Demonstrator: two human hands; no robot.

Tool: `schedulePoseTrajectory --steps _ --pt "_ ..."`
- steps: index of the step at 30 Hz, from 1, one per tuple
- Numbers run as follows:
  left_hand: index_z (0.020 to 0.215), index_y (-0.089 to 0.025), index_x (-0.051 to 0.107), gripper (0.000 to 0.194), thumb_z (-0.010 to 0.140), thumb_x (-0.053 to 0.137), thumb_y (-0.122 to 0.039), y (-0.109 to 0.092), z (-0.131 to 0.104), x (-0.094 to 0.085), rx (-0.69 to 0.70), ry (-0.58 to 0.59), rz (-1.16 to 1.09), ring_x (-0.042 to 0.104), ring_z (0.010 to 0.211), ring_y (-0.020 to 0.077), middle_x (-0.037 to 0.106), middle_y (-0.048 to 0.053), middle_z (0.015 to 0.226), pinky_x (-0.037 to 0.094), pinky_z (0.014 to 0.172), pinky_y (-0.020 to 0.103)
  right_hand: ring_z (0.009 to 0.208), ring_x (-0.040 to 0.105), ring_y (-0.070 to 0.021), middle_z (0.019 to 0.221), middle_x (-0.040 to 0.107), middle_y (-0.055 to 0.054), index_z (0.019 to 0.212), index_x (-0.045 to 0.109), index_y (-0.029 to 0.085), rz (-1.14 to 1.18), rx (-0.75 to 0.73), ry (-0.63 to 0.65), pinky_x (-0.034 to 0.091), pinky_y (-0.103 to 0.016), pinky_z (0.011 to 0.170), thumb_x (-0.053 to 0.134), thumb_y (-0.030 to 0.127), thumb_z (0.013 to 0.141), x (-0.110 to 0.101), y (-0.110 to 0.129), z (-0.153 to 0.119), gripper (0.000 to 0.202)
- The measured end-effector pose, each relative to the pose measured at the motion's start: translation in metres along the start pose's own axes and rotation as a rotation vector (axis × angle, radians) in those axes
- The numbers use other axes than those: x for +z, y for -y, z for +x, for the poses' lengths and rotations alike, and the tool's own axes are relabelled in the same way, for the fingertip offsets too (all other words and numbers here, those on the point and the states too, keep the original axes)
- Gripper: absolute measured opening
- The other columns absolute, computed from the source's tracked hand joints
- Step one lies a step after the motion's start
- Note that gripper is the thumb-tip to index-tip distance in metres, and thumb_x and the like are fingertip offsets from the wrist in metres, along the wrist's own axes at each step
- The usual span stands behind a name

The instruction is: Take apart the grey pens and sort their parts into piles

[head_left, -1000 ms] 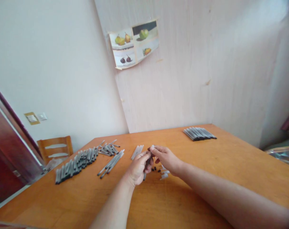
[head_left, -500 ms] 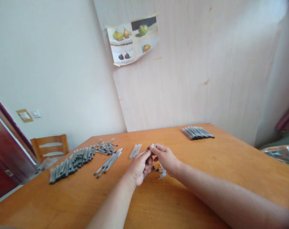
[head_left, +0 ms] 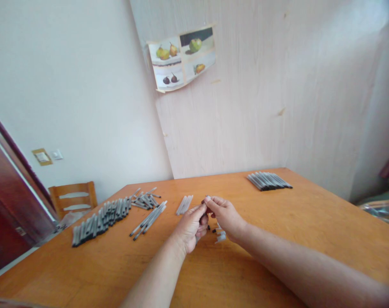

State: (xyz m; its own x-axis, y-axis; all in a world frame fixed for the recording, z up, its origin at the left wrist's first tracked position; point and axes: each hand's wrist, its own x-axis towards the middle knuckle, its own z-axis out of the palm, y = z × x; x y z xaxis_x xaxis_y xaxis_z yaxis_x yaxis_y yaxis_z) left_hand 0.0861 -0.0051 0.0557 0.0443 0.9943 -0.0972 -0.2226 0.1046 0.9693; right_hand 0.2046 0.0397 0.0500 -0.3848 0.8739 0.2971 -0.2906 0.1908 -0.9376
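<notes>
My left hand [head_left: 190,231] is wrapped round a pen, whose grey end [head_left: 197,240] pokes out below the fist. Fingers hide most of the pen. My right hand [head_left: 225,217] meets the left at the pen's upper end, thumb and fingertips pinched together there. What the right fingertips hold is too small and covered to make out. Small white and black parts [head_left: 220,236] lie on the table just under the right hand. Several clear tubes [head_left: 184,205] lie side by side beyond the left hand.
On the wooden table [head_left: 95,273], a long row of grey pens [head_left: 101,218] lies at left, beside a loose heap [head_left: 145,200] and a small group of pens [head_left: 148,220]. Another neat pen row [head_left: 269,181] lies at far right. A chair [head_left: 73,196] stands behind the left edge.
The view has shifted slightly, so everything sits a little further right and lower. Both hands stay together at the pen's end, with little visible change in grip.
</notes>
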Motion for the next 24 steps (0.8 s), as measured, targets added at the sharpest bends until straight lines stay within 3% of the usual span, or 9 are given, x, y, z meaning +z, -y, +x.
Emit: schedulePoseTrajectory --steps 24 --pt "0.087 -0.018 0.058 0.039 0.075 0.066 -0.054 -0.0008 -0.0013 0.0004 -0.040 0.018 -0.004 0.019 0.037 0.0017 0.035 -0.010 0.051 0.009 0.038 0.017 0.057 0.043 -0.0109 0.056 0.049 0.004 0.061 0.053 0.018 -0.002 -0.029 -0.054 0.034 -0.025 0.060 0.057 0.052 0.079 0.0020 -0.0031 -0.0003 0.038"
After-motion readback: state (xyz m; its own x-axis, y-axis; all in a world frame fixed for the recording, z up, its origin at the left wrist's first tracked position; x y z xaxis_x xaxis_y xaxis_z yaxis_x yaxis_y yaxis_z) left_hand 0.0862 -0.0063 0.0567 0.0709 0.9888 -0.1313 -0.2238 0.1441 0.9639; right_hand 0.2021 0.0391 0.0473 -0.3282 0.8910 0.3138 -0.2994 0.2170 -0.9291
